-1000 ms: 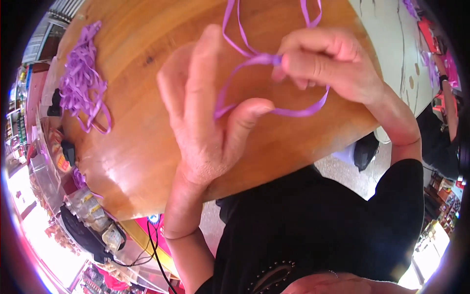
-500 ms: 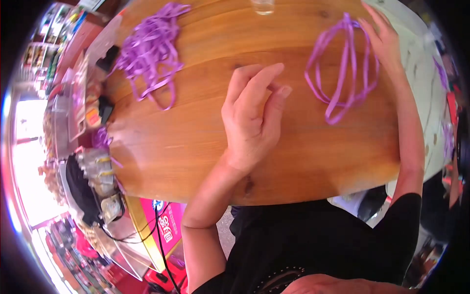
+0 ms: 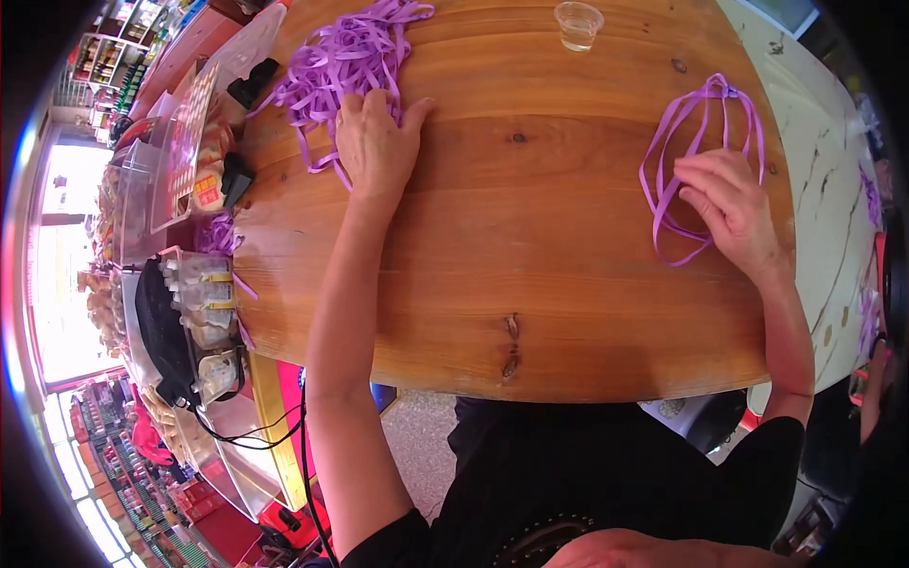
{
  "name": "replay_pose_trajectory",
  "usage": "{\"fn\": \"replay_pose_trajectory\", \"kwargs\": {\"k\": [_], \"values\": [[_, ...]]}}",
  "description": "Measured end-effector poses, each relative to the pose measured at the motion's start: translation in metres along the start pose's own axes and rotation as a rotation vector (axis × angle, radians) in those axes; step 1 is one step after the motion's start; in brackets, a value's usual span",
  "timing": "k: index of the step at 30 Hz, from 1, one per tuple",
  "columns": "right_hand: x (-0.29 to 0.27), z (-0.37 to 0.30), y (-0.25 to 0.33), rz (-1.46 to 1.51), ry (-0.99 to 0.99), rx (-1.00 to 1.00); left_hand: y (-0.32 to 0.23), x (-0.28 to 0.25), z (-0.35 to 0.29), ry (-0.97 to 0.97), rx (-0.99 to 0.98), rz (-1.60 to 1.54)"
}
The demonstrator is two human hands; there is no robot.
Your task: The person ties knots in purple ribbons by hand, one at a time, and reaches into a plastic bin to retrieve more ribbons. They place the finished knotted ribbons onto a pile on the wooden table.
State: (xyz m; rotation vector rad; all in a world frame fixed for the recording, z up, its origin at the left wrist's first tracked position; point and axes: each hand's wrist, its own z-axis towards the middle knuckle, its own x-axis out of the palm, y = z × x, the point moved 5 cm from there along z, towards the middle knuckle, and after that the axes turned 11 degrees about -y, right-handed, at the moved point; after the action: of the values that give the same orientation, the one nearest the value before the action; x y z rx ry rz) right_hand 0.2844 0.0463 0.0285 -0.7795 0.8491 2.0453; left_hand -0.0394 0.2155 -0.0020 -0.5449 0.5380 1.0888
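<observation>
A tangled heap of thin purple ribbon (image 3: 346, 62) lies at the far left of the wooden table (image 3: 511, 246). My left hand (image 3: 379, 151) reaches to the heap's near edge; its fingertips rest against the strands and the thumb sticks out to the right. At the right, several long loops of the same ribbon (image 3: 653, 180) lie flat, gathered at their far end by a small knot or tie (image 3: 725, 92). Over the near part of these loops hovers my right hand (image 3: 734, 218), its fingers loosely bent and a gap showing between thumb and forefinger. No ribbon is visible in its grasp.
A clear cup (image 3: 579, 26) with some liquid stands at the far middle. Black clips or stands (image 3: 237, 180) and a clear plastic box line the left edge, with a bag and cables (image 3: 256, 437) below. A pale marbled surface (image 3: 828, 180) borders the right.
My left hand has moved from mid-table to the ribbon heap. My right hand has come nearer from the far end of the loops. The view has shifted slightly.
</observation>
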Motion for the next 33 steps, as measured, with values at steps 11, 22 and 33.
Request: {"fn": "replay_pose_trajectory", "kwargs": {"k": [11,22,33], "values": [[0.008,-0.006,0.006,-0.039,0.029,-0.125,0.048,0.055,0.05,0.193,-0.073,-0.09],[-0.003,-0.044,-0.067,-0.339,0.077,-0.028,0.067,-0.012,0.03,-0.085,-0.195,-0.215],[-0.21,-0.28,-0.243,-1.159,0.461,1.14,0.048,-0.059,0.01,-0.074,-0.389,-0.437]]}}
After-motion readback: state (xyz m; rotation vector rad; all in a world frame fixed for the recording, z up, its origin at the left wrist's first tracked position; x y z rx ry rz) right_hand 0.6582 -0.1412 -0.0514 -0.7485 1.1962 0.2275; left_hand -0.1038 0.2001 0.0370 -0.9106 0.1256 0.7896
